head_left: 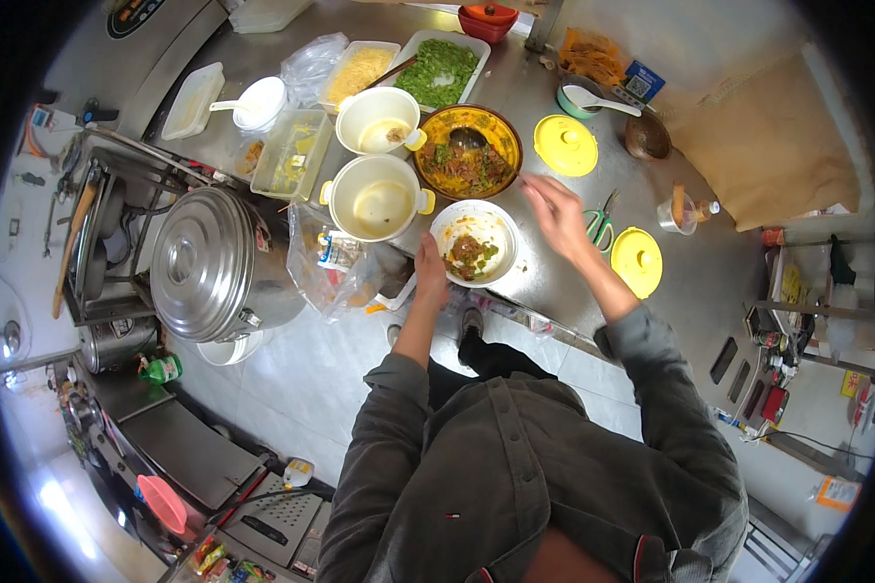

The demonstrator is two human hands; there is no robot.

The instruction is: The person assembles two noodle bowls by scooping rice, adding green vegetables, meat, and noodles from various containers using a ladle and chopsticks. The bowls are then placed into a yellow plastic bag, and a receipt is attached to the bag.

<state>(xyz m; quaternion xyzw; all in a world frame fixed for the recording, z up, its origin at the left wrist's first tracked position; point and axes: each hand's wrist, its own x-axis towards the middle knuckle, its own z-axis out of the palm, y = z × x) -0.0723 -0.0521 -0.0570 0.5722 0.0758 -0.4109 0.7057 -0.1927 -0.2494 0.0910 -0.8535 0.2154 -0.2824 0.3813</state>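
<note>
A white bowl point(504, 264) with dark meat sauce and chopped greens in it stands at the counter's front edge. My left hand point(431, 272) is upright against its left side, fingers stretched out; whether it bears on the rim I cannot tell. Beyond this bowl is a brown-rimmed yellow bowl point(436, 124) of meat and greens, with a dark ladle point(469, 139) lying in it. My right hand point(558, 216) is at that bowl's right rim, fingers bent together; anything between them is too small to name. Two white pots point(338, 199) point(352, 109) with yellow handles stand to the left.
Behind are trays of chopped greens point(439, 74) and pale shreds point(362, 70). Two yellow lids point(566, 146) point(637, 262) and green-handled scissors point(601, 229) lie on the right. A large lidded steel pot point(209, 267) stands left, beside a plastic bag point(311, 267).
</note>
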